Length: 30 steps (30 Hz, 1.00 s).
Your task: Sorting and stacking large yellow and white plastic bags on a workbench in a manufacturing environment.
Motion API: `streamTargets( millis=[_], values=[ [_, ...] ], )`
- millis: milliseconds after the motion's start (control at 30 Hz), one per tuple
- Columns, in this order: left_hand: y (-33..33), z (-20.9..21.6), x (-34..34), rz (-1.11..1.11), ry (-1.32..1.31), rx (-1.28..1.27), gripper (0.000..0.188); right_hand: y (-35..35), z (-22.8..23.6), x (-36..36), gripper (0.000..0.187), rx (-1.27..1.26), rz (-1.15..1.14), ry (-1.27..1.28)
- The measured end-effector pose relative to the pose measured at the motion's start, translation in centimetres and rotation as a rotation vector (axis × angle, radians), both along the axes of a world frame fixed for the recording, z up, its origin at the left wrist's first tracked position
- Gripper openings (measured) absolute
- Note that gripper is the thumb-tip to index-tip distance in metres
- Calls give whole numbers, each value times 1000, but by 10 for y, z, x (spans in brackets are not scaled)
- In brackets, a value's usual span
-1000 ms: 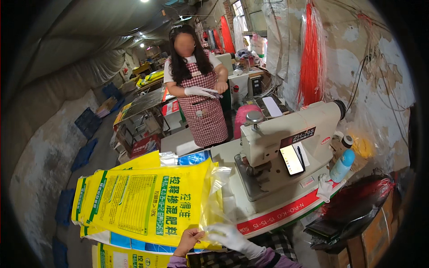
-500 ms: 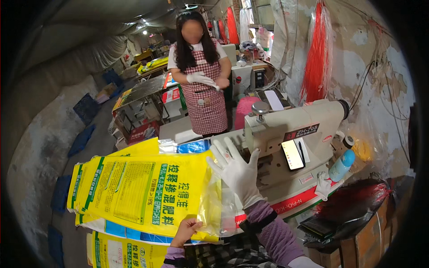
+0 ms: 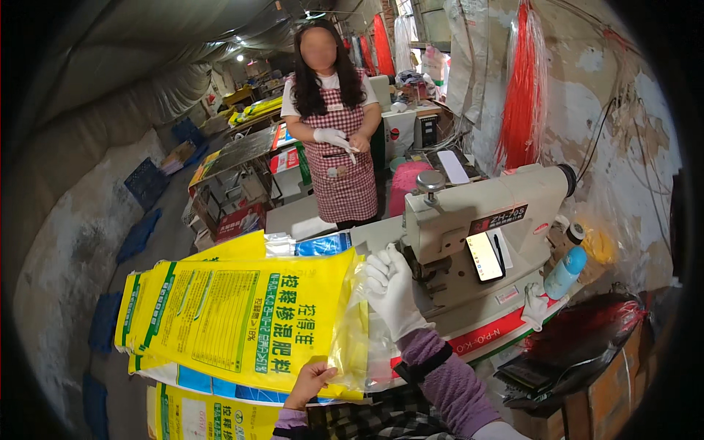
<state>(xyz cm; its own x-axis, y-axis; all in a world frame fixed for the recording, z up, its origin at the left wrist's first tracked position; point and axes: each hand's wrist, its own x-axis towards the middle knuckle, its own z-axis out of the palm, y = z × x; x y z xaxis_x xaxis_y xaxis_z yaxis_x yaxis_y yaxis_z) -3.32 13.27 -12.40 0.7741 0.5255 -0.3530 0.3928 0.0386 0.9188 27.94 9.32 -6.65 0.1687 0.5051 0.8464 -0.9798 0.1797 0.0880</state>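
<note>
A stack of yellow printed woven sacks lies on the table in front of me, with a clear plastic liner showing at the right edge of the top one. My bare left hand pinches that sack's near right corner. My right hand, in a white glove, is raised beside the liner's far end, left of the sewing machine's needle area. Its fingers are curled closed; whatever they may hold is hidden. The cream sewing machine stands just right of this hand.
A phone and a pen rest on the machine bed. At right are a blue spray can, a crumpled white glove and cardboard boxes. Across the table stands a person in a checked apron, hands together. Red strands hang on the wall.
My right hand's spread fingers have curled closed. My left hand keeps its pinch on the sack corner. The person opposite has brought their hands closer together.
</note>
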Motion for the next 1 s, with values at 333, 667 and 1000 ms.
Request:
streamTargets(
  millis=[333,667,1000],
  values=[
    [-2,5,-5,27,25,18,24,-20,48,-36,101,-722,-364,83],
    [-1,9,-5,4,21,15,23,-20,44,-40,92,-729,-333,77],
    [-1,11,-7,15,3,28,24,-22,44,-42,83,-676,-247,140]
  ],
)
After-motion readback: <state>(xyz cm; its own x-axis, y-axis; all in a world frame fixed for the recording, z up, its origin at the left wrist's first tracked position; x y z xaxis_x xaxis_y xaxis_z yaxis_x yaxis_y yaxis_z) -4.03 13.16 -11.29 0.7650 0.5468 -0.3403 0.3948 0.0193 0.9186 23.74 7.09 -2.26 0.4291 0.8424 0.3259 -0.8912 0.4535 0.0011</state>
